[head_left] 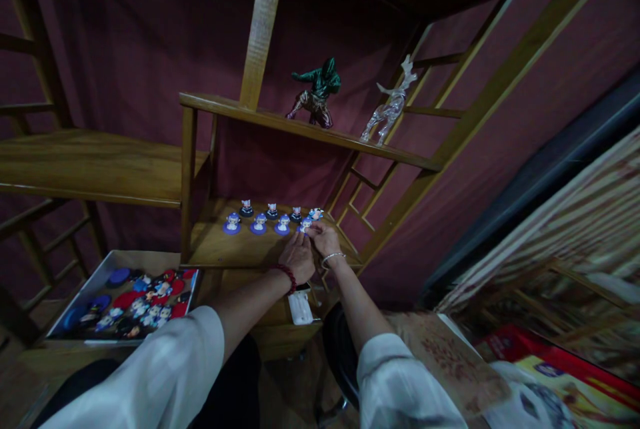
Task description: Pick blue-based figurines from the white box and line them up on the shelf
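Note:
On a wooden shelf, small figurines stand in two rows. The front row has purple figurines on round purple bases, such as the leftmost purple figurine. Behind them is a row on dark bases, such as a dark-based figurine, with a light blue and white figurine at its right end. At the front row's right end, my right hand pinches a purple figurine from the right. My left hand has its closed fingertips at the same figurine's base, partly hiding it.
A box with many jumbled figurines sits at lower left. On the shelf above stand a green-and-bronze crouching figure and a clear deer figure. A white object lies below my hands, near a black stool.

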A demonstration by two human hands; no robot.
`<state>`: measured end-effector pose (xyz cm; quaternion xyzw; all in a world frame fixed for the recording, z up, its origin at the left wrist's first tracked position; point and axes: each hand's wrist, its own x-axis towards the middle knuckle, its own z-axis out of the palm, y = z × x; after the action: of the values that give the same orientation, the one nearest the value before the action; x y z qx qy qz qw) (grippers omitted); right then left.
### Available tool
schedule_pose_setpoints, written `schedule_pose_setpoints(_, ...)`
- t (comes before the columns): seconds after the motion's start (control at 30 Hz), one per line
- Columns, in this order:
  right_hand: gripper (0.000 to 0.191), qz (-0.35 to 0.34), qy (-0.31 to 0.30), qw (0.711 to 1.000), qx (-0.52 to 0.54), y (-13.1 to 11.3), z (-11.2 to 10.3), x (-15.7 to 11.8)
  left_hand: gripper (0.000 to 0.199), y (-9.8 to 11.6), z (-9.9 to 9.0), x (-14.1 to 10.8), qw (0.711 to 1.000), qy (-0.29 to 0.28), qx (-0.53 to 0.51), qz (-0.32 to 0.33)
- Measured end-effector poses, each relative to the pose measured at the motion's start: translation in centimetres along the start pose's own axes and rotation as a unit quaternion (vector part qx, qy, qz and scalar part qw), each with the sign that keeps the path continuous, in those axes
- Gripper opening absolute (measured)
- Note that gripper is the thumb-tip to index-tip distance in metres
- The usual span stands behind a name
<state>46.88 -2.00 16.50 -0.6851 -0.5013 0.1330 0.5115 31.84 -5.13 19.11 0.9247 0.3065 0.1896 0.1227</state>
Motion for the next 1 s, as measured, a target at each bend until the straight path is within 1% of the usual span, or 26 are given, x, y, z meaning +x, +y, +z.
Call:
schedule_pose_setpoints(0.13, 0.013, -0.006, -0.001, 1.0, -0.018, 0.16, -0.13, 0.03, 0.052, -0.06, 0.17, 0.14, 1.0, 0.004, 0.02, 0.017)
schedule_pose_setpoints(0.33, 0.015, -0.008, -0.009, 1.0, -0.025, 0.32, -0.08, 0.01, 0.052, 0.0, 0.23, 0.17, 0.999, -0.008, 0.032, 0.017)
schedule_pose_setpoints(0.57, 0.013, -0.004, -0.007, 1.0, 0.004, 0.01, 0.03, -0.26, 0.051, -0.02, 0.53, 0.12, 1.0, 0.007, 0.004, 0.009)
schedule_pose_setpoints(0.83, 0.015, -0.004, -0.023, 1.0, -0.007, 0.12, -0.01, -0.19, 0.047, 0.03, 0.41, 0.02, 1.0, 0.018, -0.006, 0.015)
schedule_pose_setpoints(1.0, 0.013, -0.006, -0.025, 1.0, -0.007, 0.21, 0.03, -0.09, 0.049, 0.08, 0.18, -0.05, 1.0, 0.005, -0.001, 0.014)
